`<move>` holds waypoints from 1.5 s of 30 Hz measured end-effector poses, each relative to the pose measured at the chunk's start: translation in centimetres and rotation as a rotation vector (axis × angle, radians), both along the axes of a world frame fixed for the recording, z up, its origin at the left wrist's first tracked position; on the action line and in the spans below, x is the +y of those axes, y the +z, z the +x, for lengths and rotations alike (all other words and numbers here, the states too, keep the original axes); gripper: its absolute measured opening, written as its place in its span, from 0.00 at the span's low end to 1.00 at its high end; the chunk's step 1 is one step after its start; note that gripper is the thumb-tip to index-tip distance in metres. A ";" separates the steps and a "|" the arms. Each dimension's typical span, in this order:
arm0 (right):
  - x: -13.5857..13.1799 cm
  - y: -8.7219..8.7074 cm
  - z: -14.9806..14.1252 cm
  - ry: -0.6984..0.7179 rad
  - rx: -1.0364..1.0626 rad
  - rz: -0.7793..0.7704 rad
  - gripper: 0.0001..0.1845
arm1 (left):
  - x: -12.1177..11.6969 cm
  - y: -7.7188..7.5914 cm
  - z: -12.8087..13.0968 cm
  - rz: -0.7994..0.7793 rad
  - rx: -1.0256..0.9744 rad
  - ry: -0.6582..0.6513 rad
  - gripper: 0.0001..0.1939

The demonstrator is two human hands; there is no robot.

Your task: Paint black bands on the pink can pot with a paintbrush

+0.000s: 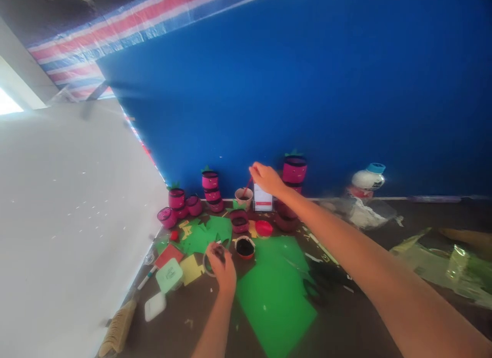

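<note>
My right hand [265, 177] pinches a thin red stick [248, 183], whose lower end stands in a paper cup [243, 198] with dark contents at the back of the table. Whether it is a brush or a spoon, I cannot tell. My left hand [222, 268] is curled round what looks like a roll of clear tape [206, 265], low over the table. Just right of it sits a red cup with dark filling [245, 248]. Behind that are an open magenta cup [240, 222] and a small red lid or dish [263, 228].
Stacked magenta cups with green leaf tops [210, 181] stand along the blue wall [307, 91]. Green paper sheets [277, 296], scissors [315, 289] and scraps cover the middle. At left lie a mint case [169, 274] and a brush [118, 327]. A blue-capped bottle [369, 178] is at right.
</note>
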State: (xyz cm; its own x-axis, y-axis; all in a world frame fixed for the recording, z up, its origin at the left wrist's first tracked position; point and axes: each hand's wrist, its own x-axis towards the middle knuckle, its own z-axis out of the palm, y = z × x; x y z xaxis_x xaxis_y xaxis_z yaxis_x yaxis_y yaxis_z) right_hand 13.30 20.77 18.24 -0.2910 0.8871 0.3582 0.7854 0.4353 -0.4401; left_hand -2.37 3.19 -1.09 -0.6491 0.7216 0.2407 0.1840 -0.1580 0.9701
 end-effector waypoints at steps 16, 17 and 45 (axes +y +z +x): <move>-0.1 -0.9 0.4 0.002 -0.031 0.026 0.15 | 0.2 -0.2 0.0 0.027 -0.018 0.021 0.17; -0.1 -0.9 0.4 0.007 -0.032 0.025 0.15 | 0.1 -0.2 0.0 0.023 -0.018 0.019 0.17; 0.4 -0.3 1.0 0.075 0.009 -0.090 0.15 | 0.2 0.1 0.1 0.032 -0.012 0.028 0.18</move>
State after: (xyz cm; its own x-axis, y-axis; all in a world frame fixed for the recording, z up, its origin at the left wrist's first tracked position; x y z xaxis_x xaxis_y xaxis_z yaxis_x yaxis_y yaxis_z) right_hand 14.25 21.19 17.94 -0.3547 0.8917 0.2811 0.7481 0.4510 -0.4869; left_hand -2.32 3.34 -1.04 -0.6721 0.6948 0.2560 0.1776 -0.1843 0.9667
